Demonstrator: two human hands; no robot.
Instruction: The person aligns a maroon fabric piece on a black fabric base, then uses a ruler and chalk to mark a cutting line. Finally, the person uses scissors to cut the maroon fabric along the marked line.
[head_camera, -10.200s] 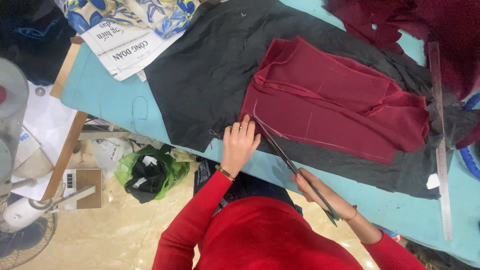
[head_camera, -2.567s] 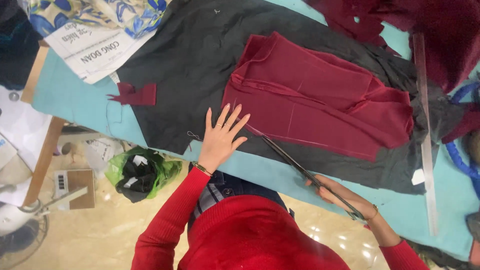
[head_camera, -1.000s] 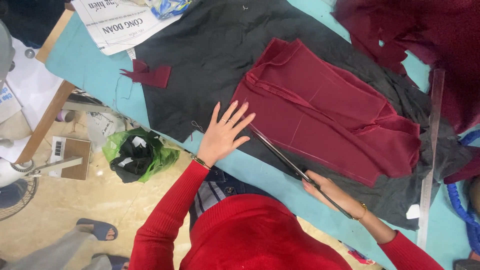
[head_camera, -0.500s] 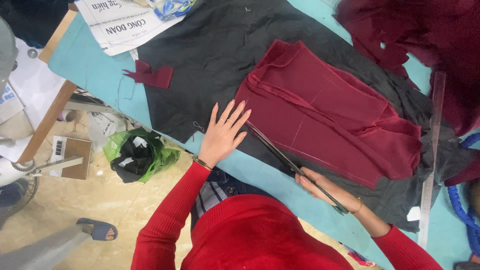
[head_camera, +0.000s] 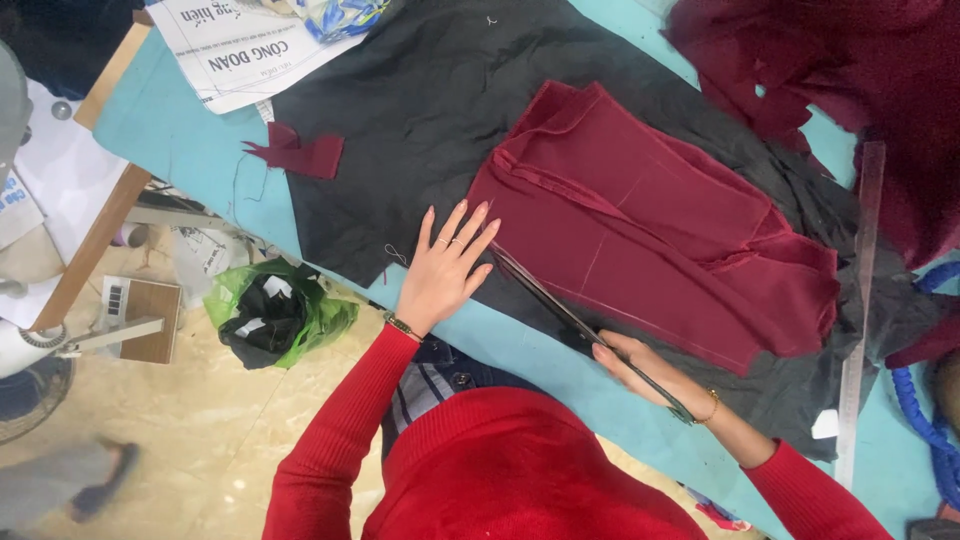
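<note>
Two hands, left (head_camera: 447, 268) flat on black cloth (head_camera: 420, 110), right (head_camera: 640, 368) gripping scissors (head_camera: 560, 305)

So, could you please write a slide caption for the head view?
Left hand flat on black fabric, right hand holding scissors beside folded maroon cloth.

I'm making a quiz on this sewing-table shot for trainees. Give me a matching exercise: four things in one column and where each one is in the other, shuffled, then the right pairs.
Things:
1. left hand
2. right hand
3. small maroon scrap
4. clear ruler

Places:
A. lying on the teal table, at the left edge of the black cloth
B. on the handles of the long scissors
C. pressed flat on the black cloth, beside the folded maroon piece
D. lying along the right side of the table

Pairs: 1-C, 2-B, 3-A, 4-D
</note>
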